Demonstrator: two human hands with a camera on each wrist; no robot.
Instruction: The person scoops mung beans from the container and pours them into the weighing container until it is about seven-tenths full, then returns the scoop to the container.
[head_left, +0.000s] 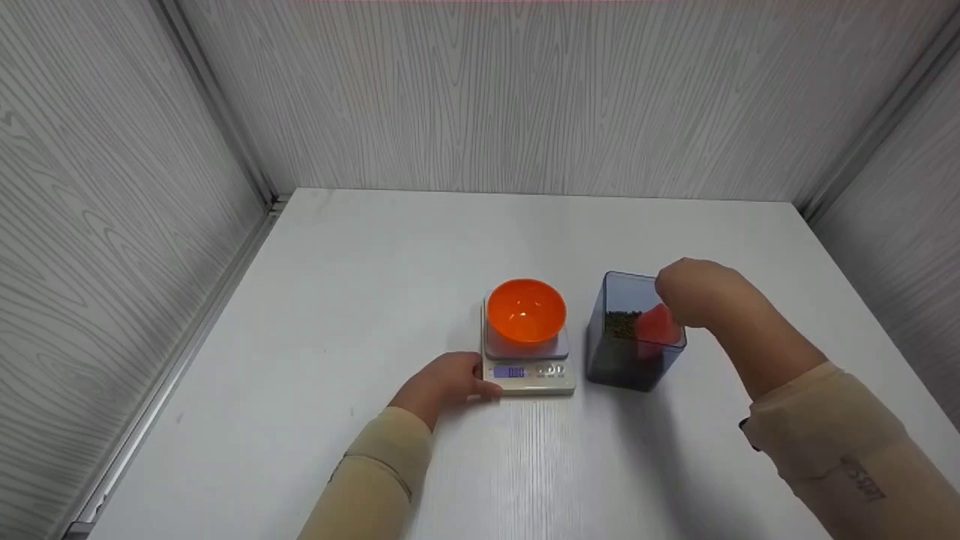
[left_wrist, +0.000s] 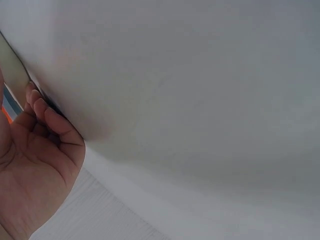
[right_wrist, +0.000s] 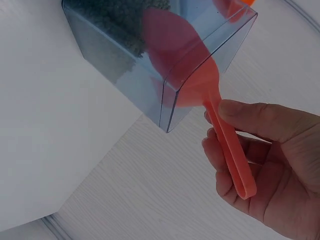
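Observation:
A white digital kitchen scale (head_left: 532, 386) lies on the table with its display lit, reading zeros. On its platform sits an orange bowl (head_left: 526, 311), its inside bare. My left hand (head_left: 448, 379) holds the scale by its front left corner, thumb at the front edge and fingers along the side. To the right stands a clear bluish container (head_left: 619, 364) with dark green-brown granules (head_left: 622, 324) in it. My right hand (head_left: 701, 292) grips the handle of a red-orange scoop (right_wrist: 231, 145), with its head inside the container, against the granules.
The white table (head_left: 360, 262) runs back to a wood-grained panel (head_left: 487, 97). Similar panels stand at the left (head_left: 112, 187) and right (head_left: 900, 150). The container stands close to the scale's right side.

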